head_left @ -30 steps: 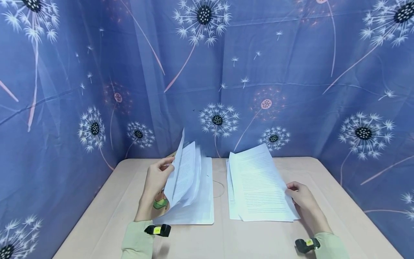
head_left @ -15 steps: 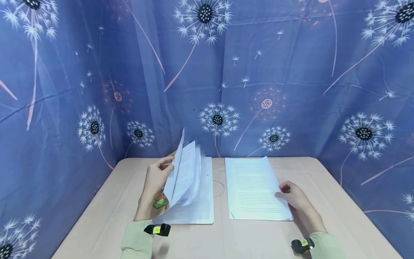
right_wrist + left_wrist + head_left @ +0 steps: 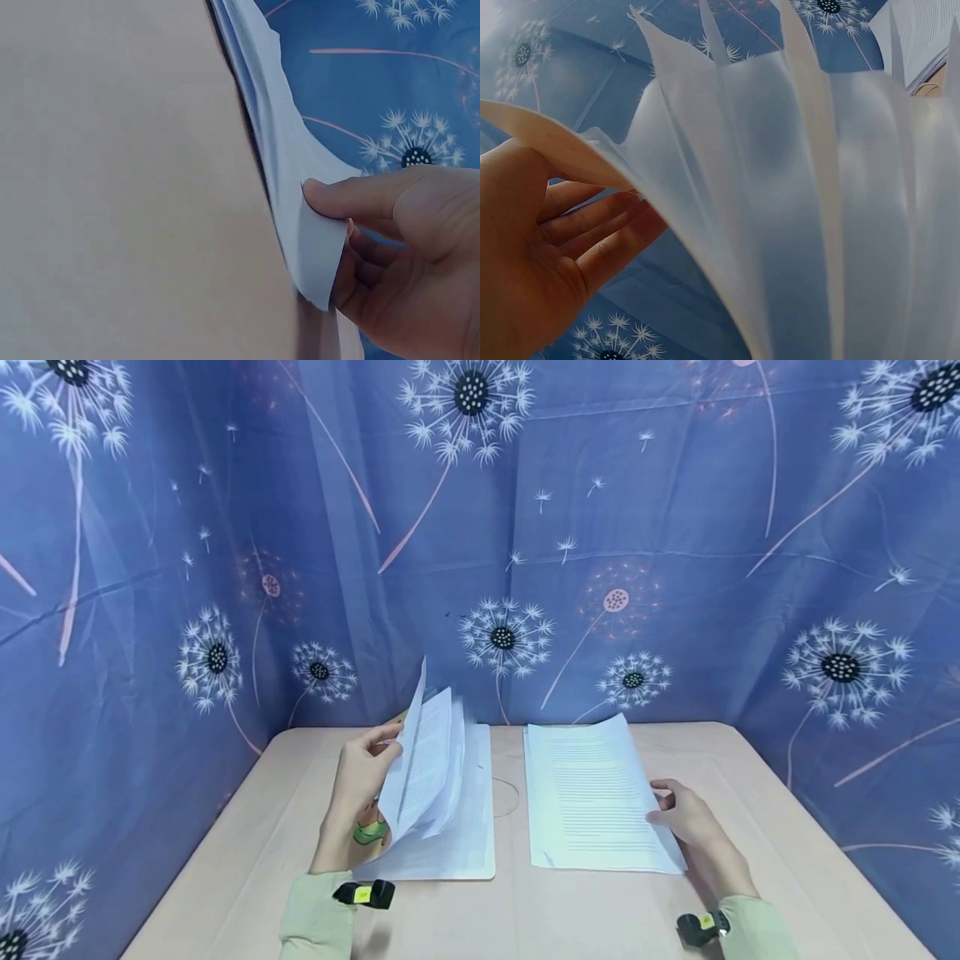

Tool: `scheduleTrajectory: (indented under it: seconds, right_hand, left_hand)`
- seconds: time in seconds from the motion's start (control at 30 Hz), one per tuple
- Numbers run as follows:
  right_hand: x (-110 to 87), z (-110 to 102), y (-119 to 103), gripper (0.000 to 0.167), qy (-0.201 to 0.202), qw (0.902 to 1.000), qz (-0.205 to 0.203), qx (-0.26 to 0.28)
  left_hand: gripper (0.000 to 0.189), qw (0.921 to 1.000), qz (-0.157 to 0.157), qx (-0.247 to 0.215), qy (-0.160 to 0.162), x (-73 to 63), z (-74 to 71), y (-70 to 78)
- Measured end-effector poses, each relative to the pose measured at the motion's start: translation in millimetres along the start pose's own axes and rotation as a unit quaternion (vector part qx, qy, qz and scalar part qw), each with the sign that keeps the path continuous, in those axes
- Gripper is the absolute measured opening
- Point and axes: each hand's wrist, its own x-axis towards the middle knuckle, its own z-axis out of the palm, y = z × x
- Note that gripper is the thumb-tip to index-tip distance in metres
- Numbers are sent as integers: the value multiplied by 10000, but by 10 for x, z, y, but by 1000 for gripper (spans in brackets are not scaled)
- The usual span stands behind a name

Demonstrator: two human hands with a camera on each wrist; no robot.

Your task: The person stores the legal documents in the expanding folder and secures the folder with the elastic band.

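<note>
On the table's left part lies a display book (image 3: pixel 472 852) of clear plastic sleeves (image 3: pixel 772 187), standing partly fanned with printed sheets showing. My left hand (image 3: pixel 365 777) pinches its raised front cover and leaves near the left edge; part of a coloured picture shows on the cover. To the right is a stack of printed paper sheets (image 3: pixel 592 793). My right hand (image 3: pixel 690 814) pinches the right edge of the top sheet between thumb and fingers. In the right wrist view that sheet's edge (image 3: pixel 319 247) bends up at the thumb.
The pale table (image 3: pixel 600 914) carries both items, with a thin looped cord (image 3: pixel 516 797) between them. A blue dandelion-print curtain (image 3: pixel 570 635) stands close behind the table and along both sides.
My right hand moved left with the top sheet, bringing it over the stack, then slightly back right. The sheet lies lower and straighter than before. My left hand and the display book stay put.
</note>
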Motion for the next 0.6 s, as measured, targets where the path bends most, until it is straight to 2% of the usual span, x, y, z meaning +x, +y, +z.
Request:
scheduleTrajectory:
  seconds: [0.4,0.6]
  right_hand:
    - [-40,-83,73,44,-96,9968,-680,398]
    - [-55,-125,76,42,-120,9939,-789,756]
  left_hand:
    - [33,9999,93,-44,91,8,-8,-4]
    - [34,9999,85,-4,92,9,-4,-16]
